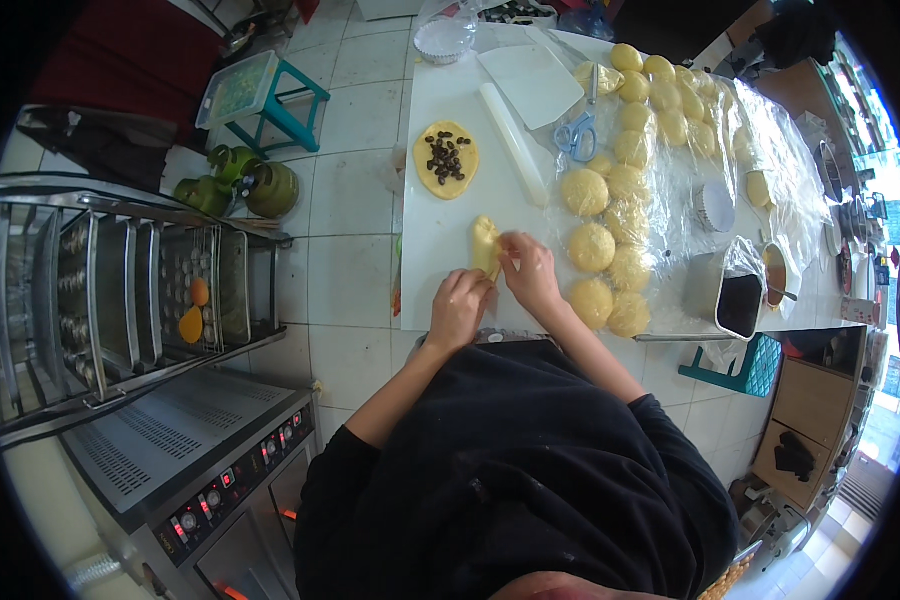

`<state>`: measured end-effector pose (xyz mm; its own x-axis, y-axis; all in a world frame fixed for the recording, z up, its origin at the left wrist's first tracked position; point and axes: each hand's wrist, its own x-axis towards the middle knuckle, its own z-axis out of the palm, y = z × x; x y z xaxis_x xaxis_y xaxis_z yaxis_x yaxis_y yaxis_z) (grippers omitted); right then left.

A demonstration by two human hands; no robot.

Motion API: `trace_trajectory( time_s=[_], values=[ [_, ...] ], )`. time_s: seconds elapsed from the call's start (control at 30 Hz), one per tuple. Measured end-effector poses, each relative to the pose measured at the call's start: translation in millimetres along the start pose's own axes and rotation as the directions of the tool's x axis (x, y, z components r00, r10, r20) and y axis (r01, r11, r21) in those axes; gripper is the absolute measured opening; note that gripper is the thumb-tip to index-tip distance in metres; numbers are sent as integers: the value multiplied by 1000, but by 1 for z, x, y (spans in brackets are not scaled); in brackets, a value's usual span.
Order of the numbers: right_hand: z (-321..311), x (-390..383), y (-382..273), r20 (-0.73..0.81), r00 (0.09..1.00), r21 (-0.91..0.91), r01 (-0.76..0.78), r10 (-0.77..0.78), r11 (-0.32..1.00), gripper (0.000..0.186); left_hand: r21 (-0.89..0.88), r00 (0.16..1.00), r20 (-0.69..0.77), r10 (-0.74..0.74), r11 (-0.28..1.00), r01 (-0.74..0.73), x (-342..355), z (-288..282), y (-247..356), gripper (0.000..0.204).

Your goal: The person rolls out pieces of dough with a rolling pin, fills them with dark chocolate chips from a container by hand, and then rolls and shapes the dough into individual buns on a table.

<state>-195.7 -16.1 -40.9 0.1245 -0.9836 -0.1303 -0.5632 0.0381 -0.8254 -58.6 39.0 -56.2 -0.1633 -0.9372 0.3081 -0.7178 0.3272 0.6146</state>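
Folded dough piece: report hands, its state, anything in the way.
Left hand and right hand pinching folded dough piece. Piece elongated, lower end partly hidden by fingers. Dark-topped dough oval ahead, to the left; dough balls close right, neither blocking.

The person (530, 420) I'm watching wears a dark, near-black top (420, 500), loose and softly creased, with a few pale specks (570, 557) on its front. The matching left sleeve (342, 485) and right sleeve (685, 460) stop near the elbows; both forearms (395, 397) are bare.
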Motion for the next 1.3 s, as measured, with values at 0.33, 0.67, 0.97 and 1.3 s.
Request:
trace_trajectory(
  time_s=[0.33, 0.67, 0.97, 1.3],
  values=[
    [-22, -35, 29, 370, 770, -563, 630, -519, 534, 43, 344, 953, 300, 41, 927, -148, -27, -6, 8, 39],
    [-20, -42, 11, 453, 658, -472, 750, -601, 464, 36, 236, 958, 247, -146, 968, 87, -59, -13, 8, 49],
    [-16, -36, 17, 658, 597, -370, 787, -459, 494, 27, 159, 971, 238, -14, 987, -25, -65, -13, 7, 45],
    [-38, 21, -28, 491, 684, -410, 728, -540, 549, 23, 178, 979, 181, 98, 975, -130, -43, -21, -1, 39]
  ],
)
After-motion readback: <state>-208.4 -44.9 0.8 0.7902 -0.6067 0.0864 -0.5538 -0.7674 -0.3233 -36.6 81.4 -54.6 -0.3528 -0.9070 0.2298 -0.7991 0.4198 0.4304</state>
